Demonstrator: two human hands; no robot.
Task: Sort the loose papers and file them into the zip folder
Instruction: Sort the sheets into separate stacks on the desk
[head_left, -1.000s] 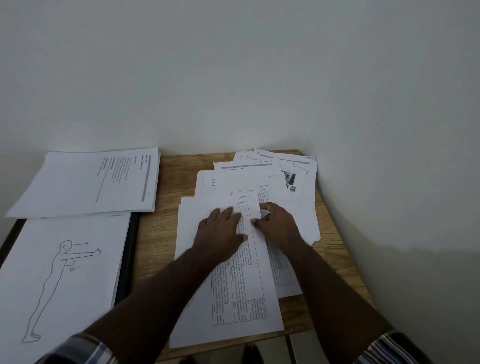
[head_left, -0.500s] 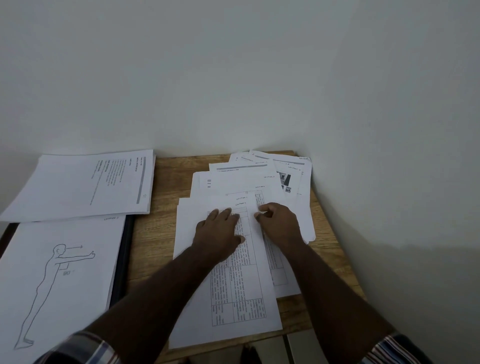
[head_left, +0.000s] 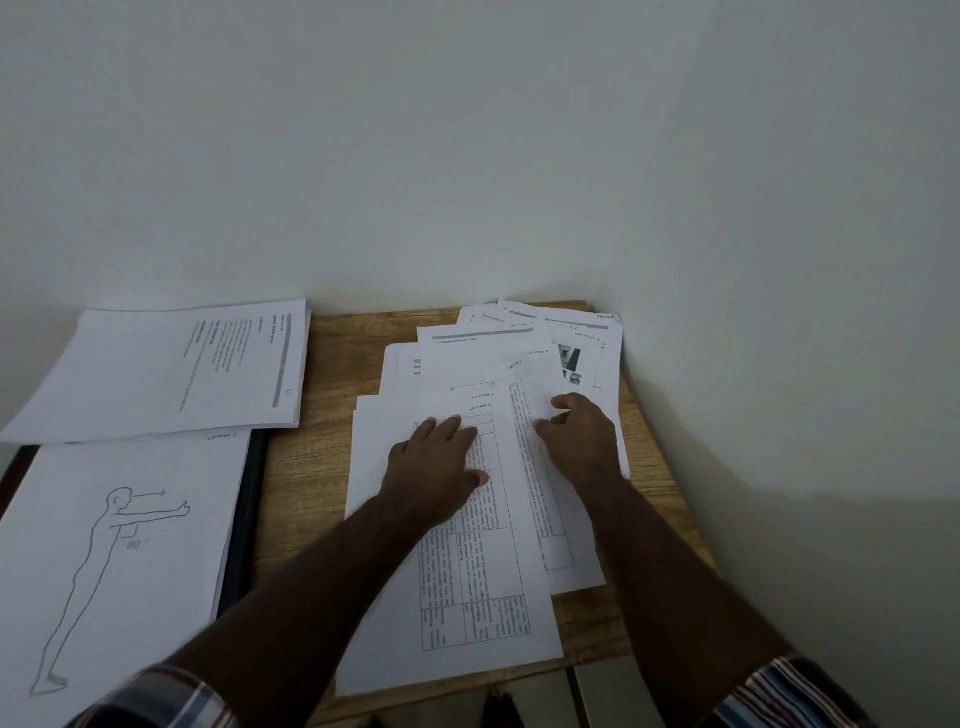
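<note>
Two hands lay on a fanned heap of loose papers (head_left: 467, 519) spread over the right half of the wooden worktop (head_left: 306, 467), which sat in a corner between two pale walls. The left hand (head_left: 434, 467) rested flat on the topmost sheet, a printed table marked "Section 4", its fingers (head_left: 441, 426) straight and close together. The right hand (head_left: 584, 441) sat just beside it on the next sheet, its fingers (head_left: 563, 402) curled, seeming to pinch an edge of paper against the thumb. Further sheets with section labels fanned toward the corner. At the left edge lay a dark zip folder (head_left: 244, 519), only its right border showing; a sheet with an outline drawing of a standing figure (head_left: 114, 571) covered it, lying on top rather than inside. Whether anything was in the folder could not be told. Behind it sat a neat stack of printed pages (head_left: 166, 369).
</note>
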